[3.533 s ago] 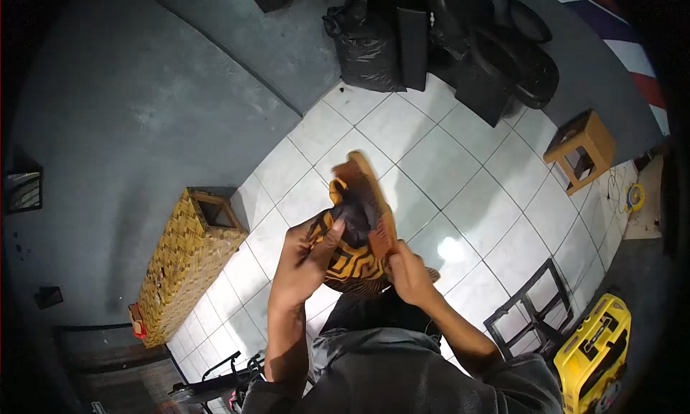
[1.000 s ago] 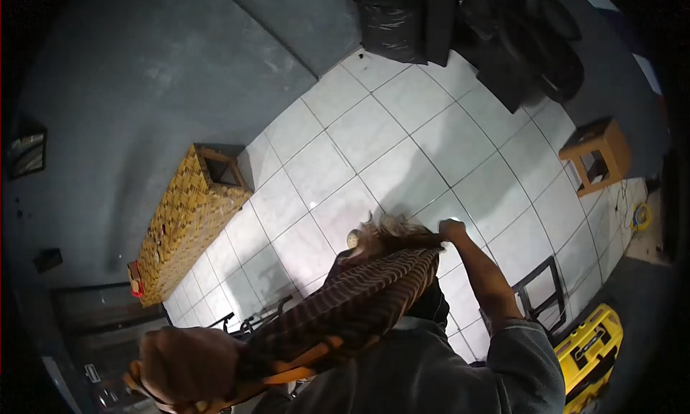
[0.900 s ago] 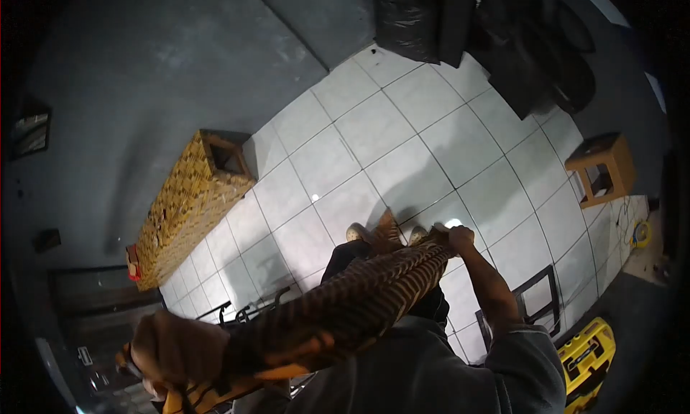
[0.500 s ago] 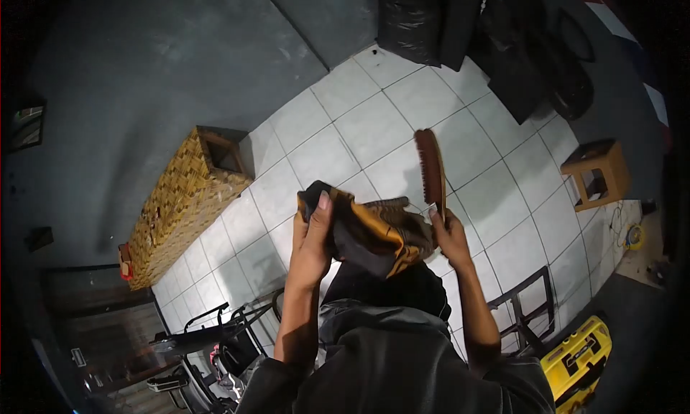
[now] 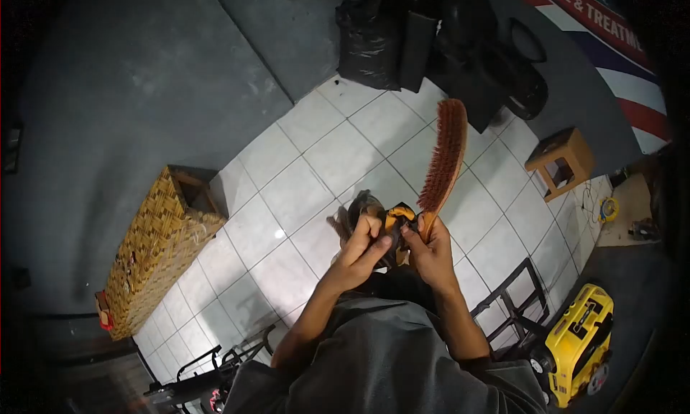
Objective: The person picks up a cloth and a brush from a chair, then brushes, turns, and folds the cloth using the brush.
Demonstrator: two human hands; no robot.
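A curved hand brush (image 5: pixel 444 159) with reddish-brown bristles and a wooden back points up and away from me. My right hand (image 5: pixel 433 259) is closed around its handle, and thumb and fingers also meet the edge of a soft black-and-orange item (image 5: pixel 399 214). My left hand (image 5: pixel 358 259) grips the same item from the other side, its fingers curled over it. The item is bunched between both hands, held in front of my body above the floor. Fingers hide much of it, so its exact kind cannot be made out.
White tiled floor (image 5: pixel 302 184) lies below. A woven box-like stand (image 5: pixel 162 249) is at left, black bags (image 5: pixel 366 47) are at the back, and a small wooden stool (image 5: pixel 560 162) is at right. A yellow toy car (image 5: pixel 581 342) and a black frame (image 5: pixel 514 306) stand nearer.
My hands have come closer together, bunching the black-and-orange item between them. The brush shows more of its bristles now, and the view has turned to the right.
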